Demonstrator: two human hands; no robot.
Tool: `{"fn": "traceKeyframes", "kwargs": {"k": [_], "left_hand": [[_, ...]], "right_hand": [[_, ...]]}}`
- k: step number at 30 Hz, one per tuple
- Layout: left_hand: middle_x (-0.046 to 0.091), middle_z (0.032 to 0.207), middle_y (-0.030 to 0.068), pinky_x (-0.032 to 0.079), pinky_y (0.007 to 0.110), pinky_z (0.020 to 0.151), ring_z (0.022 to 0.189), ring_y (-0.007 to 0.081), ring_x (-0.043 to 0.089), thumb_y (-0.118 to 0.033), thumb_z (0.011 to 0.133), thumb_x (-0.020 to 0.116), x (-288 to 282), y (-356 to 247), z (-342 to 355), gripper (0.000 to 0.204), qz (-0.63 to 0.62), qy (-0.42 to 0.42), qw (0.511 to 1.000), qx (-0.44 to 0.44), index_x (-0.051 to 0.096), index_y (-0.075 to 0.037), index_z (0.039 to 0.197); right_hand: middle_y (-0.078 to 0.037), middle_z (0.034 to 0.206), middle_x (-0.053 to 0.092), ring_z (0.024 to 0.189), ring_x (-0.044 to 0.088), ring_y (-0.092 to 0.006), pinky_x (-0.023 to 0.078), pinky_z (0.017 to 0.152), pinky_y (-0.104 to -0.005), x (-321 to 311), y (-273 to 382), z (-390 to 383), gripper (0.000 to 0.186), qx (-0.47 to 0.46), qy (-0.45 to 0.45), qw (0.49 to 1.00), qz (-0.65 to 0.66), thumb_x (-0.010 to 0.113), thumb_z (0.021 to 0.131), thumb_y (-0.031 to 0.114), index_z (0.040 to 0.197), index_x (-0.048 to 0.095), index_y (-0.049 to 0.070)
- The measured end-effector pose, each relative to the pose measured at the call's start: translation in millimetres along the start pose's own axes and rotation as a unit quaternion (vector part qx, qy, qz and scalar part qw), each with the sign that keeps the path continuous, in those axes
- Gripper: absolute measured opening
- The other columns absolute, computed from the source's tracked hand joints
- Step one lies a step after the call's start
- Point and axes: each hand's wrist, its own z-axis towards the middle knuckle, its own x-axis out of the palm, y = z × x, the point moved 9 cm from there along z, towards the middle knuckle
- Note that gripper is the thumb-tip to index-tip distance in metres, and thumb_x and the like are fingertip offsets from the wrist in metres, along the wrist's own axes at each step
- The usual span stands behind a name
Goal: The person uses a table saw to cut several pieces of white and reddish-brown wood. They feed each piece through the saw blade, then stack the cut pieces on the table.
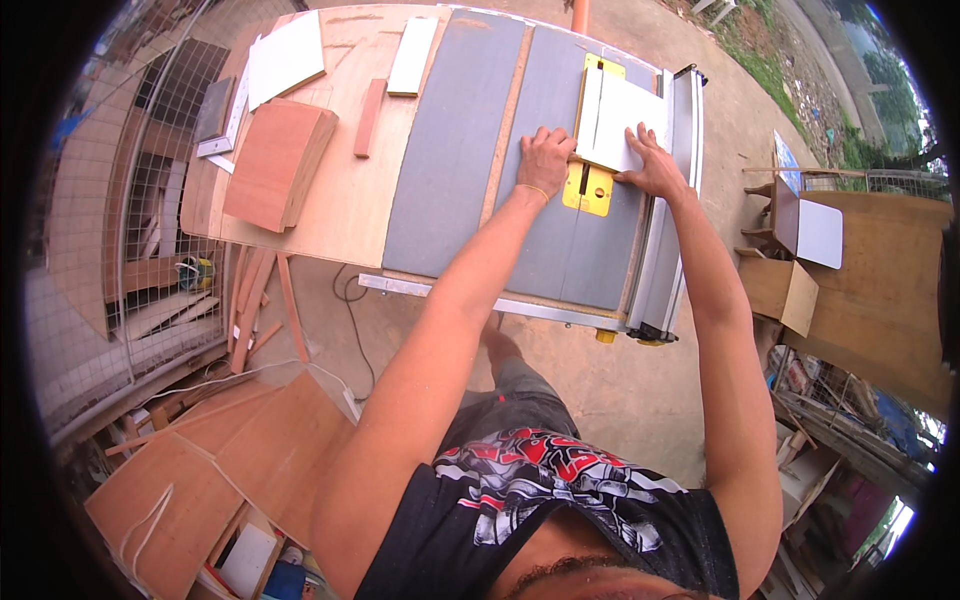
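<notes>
A flat white board (628, 120) lies over the yellow insert plate (588, 190) of a grey table saw (460, 150). A dark line runs lengthwise through it near its left edge. At the board's near left corner, my left hand (547, 160) is closed, its bent fingers pressed against the edge; the thumb's grip is partly hidden. My right hand (655, 165) rests on the near right part of the board, with fingers spread over the top and the thumb by the near edge. Close to its right side stands the long metal fence (684, 150).
Left of the saw, a plywood top (340, 190) carries stacked reddish boards (275, 165), a metal square (238, 115), white offcuts (410, 55) and a narrow strip (370, 118). A cable (352, 300) trails on the floor below. Wooden furniture (800, 230) stands at the right.
</notes>
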Motion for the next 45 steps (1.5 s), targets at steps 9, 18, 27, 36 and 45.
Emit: {"fn": "traceKeyframes", "kwargs": {"k": [9,18,27,36,45], "left_hand": [[0.07,0.104,-0.0024,0.043,0.041,0.09,0.104,0.0201,0.062,-0.018,0.093,0.075,1,4,10,0.01,-0.012,0.014,1.0,0.001,0.078,-0.015,0.102],[0.069,0.105,-0.0015,0.043,0.041,0.092,0.106,0.0214,0.062,-0.021,0.094,0.074,6,12,23,0.014,-0.032,0.014,0.999,-0.016,0.079,-0.015,0.106],[0.068,0.104,0.0035,0.044,0.043,0.096,0.109,0.0233,0.062,-0.021,0.093,0.074,9,14,28,0.018,-0.058,0.012,0.998,-0.023,0.079,-0.012,0.108],[0.068,0.105,0.0055,0.048,0.044,0.093,0.107,0.0261,0.065,-0.021,0.092,0.076,6,15,30,0.017,-0.06,-0.009,0.998,-0.012,0.077,-0.012,0.106],[0.07,0.108,0.008,0.049,0.044,0.096,0.106,0.0278,0.066,-0.02,0.093,0.075,4,20,39,0.022,-0.073,-0.011,0.997,-0.03,0.075,-0.009,0.112]], "right_hand": [[-0.021,0.172,0.026,0.159,0.025,-0.0406,0.035,0.127,-0.0497,-2,-3,7,0.112,-0.001,-0.008,1.0,0.006,0.092,0.072,0.044,0.165,0.036,0.015],[-0.022,0.172,0.025,0.159,0.024,-0.0408,0.034,0.127,-0.0497,-7,-8,18,0.113,-0.017,-0.018,1.0,0.018,0.092,0.072,0.047,0.165,0.036,0.017],[-0.02,0.173,0.024,0.159,0.024,-0.04,0.034,0.127,-0.0511,-4,-14,23,0.116,-0.018,-0.017,1.0,0.016,0.092,0.069,0.052,0.165,0.037,0.017],[-0.022,0.173,0.023,0.159,0.023,-0.0421,0.033,0.127,-0.0503,-9,-17,37,0.114,-0.017,-0.004,1.0,0.012,0.091,0.072,0.05,0.166,0.035,0.016],[-0.023,0.173,0.022,0.159,0.022,-0.0428,0.031,0.127,-0.0501,-15,-29,65,0.112,-0.04,-0.008,0.999,0.026,0.09,0.074,0.045,0.166,0.034,0.016]]}}
